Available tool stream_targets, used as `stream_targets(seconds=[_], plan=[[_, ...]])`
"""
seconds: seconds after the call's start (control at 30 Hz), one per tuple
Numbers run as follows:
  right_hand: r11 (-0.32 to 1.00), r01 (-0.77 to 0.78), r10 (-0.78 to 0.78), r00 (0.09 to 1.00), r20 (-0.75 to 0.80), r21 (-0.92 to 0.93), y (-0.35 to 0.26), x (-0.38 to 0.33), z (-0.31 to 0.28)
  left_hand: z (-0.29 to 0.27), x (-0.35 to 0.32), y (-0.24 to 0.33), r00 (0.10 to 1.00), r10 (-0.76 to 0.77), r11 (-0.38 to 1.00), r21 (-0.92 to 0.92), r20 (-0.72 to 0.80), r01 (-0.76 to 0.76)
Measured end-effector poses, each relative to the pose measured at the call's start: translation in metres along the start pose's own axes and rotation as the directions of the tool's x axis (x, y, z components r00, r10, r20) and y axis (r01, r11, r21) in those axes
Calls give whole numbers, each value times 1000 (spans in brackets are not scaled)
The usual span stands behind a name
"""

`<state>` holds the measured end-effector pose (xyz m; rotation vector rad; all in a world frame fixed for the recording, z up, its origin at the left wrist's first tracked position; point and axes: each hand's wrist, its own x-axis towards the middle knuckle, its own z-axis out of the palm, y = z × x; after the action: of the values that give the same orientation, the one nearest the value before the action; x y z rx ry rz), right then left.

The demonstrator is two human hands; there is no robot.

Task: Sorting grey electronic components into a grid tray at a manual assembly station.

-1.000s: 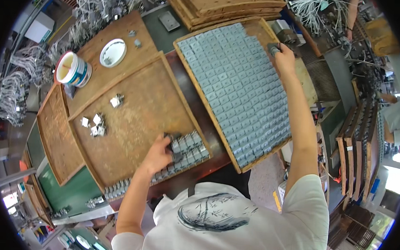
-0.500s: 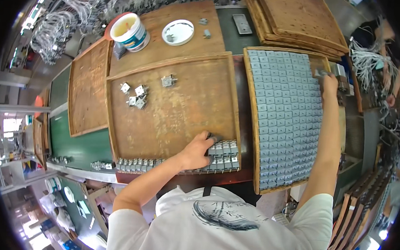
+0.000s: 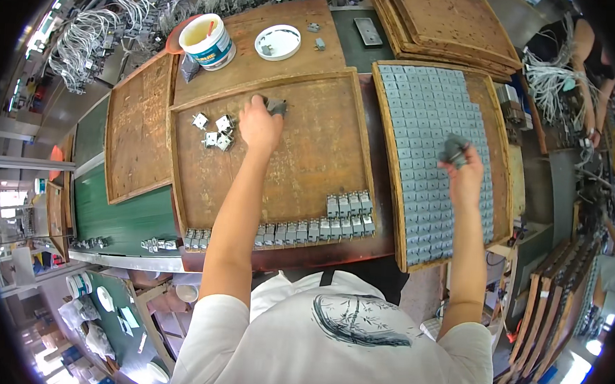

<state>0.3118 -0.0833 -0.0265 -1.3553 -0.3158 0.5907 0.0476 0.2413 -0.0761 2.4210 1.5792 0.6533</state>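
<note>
Our left hand (image 3: pixel 259 125) reaches to the upper middle of the frame, fingers curled on a small grey part (image 3: pixel 277 107) that rests on the middle wooden tray (image 3: pixel 302 157). Just left of it we see a loose cluster of pale parts (image 3: pixel 213 131). Our right hand (image 3: pixel 465 174), right of centre, is closed around another grey part (image 3: pixel 454 148) above the right tray (image 3: pixel 392 162) packed with grey parts. Rows of parts (image 3: pixel 320 224) line the middle tray's lower edge.
</note>
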Motion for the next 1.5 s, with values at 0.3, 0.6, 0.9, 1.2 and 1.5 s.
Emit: stream_targets(seconds=[0.3,0.6,0.9,1.2,1.5], plan=[[987,73,-26,953,303,-144,-3,-97,68,-43,-60,42,917,-33,401,-835,398,377],[641,474,-109,835,540,-604,-36,-159,96,-144,-182,51,708,412,124,-806,573,579],[307,752,-296,658,692,-583,-40,-181,104,-155,-209,64,759,471,353,-885,450,305],[260,749,-407,658,634,-610,-14,-190,102,-155,-221,74,812,445,585,-809,378,56],[671,368,6,866,501,-644,-45,-202,87,-161,-211,80,693,719,442,-808,60,-389]])
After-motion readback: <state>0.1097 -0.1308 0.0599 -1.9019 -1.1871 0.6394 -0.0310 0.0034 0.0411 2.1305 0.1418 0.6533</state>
